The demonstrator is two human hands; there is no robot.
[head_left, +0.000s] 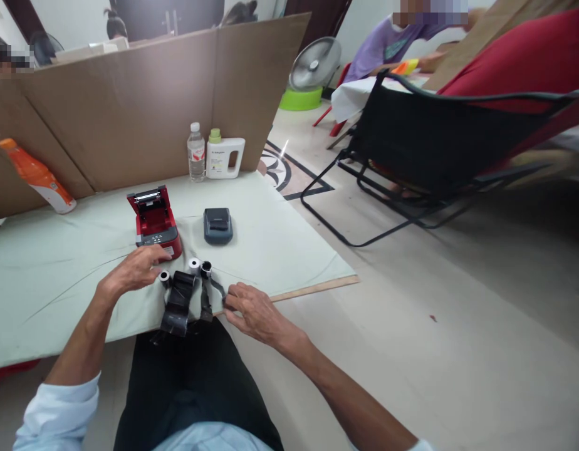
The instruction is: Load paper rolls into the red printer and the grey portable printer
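My left hand [138, 268] rests on the pale green mat [59, 269], fingers curled beside a small white-cored roll [165, 277] and just in front of a red printer [154, 222] with its lid open. My right hand [252, 310] pinches the end of a thin dark ribbon strip [217, 287] that trails from a black roll [205, 269]. A white paper roll [194, 265] stands beside it. A wide black ribbon [178, 304] lies unrolled between my hands and hangs over the table's near edge. A dark grey printer [218, 225] lies shut behind the rolls.
A cardboard screen [143, 100] stands along the back of the mat. Before it are a water bottle [196, 152], a white jug [224, 156] and an orange bottle [36, 176] lying at the left. A black folding chair [435, 144] and a fan [314, 66] stand to the right; other people sit beyond.
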